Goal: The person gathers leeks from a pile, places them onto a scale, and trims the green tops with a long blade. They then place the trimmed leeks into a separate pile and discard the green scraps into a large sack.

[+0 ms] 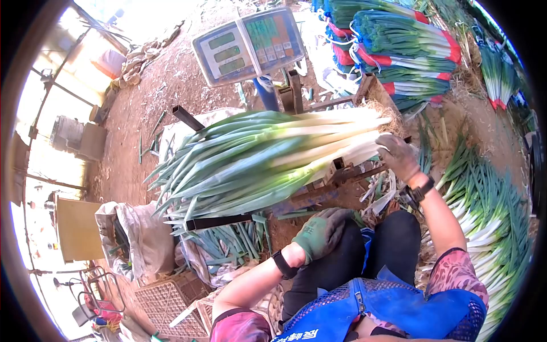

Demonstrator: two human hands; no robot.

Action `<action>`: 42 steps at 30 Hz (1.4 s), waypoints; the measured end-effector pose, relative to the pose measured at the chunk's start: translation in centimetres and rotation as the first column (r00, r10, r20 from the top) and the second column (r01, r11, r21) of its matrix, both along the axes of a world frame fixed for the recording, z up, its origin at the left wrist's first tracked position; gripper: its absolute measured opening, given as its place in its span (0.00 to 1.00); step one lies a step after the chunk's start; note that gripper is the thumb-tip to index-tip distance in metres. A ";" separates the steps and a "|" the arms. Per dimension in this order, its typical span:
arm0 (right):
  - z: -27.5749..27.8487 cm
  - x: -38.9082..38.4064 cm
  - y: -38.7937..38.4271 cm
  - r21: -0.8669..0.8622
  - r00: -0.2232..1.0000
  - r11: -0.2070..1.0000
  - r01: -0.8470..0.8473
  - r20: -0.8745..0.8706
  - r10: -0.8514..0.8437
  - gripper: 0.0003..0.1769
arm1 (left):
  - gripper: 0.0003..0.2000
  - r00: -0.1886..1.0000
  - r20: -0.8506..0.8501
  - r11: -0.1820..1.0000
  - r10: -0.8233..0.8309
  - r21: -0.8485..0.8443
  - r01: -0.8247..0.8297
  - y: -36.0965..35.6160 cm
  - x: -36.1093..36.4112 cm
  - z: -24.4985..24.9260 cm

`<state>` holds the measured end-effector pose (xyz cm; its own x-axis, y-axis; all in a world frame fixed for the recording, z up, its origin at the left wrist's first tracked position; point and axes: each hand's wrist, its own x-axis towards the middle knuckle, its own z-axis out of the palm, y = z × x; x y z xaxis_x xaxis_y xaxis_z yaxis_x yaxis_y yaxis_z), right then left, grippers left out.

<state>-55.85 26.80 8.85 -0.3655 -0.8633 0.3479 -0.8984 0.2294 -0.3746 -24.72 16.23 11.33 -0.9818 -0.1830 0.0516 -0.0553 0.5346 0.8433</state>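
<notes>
A big bundle of long green onions (pixel 273 145) lies across a metal scale frame (pixel 222 221), leaves to the left and white root ends to the right. My right hand (pixel 397 157), in a dirty pale glove, closes its fingers on the white end of a green onion at the bundle's near right edge. My left hand (pixel 322 231), in a green glove, rests on my knee, apart from the bundle, its fingers lying over the dark trousers. Behind the bundle stands the scale's display (pixel 249 47), tilted, its digits unreadable.
Tied bundles of green onions (pixel 404 48) are stacked at the back right. Loose green onions (pixel 490 228) lie in a heap at my right. At left stand a white sack (pixel 137 236) and a plastic crate (pixel 171 305). Cut leaves (pixel 228 245) lie under the frame.
</notes>
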 end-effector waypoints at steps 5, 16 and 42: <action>-0.6 -1.4 8.9 0.400 0.981 0.901 0.169 0.024 -0.194 0.14 | 0.18 1.000 0.008 0.999 -0.001 0.046 0.001 0.2 0.1 -0.3; -8.2 4.2 31.1 0.804 0.777 0.529 0.273 0.140 -0.614 0.18 | 0.17 1.000 0.026 1.000 0.011 -0.020 -0.010 1.5 -0.2 -0.2; -19.5 13.2 52.1 0.926 0.903 0.377 0.036 0.131 -0.408 0.16 | 0.23 0.647 0.200 0.628 0.736 -0.559 -0.542 5.4 34.2 -5.5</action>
<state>-42.62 78.92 -10.68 -0.5098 -0.4653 -0.7236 -0.6432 0.7647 -0.0386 9.47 21.61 5.79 -0.5636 -0.8244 -0.0523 -0.7781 0.5086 0.3687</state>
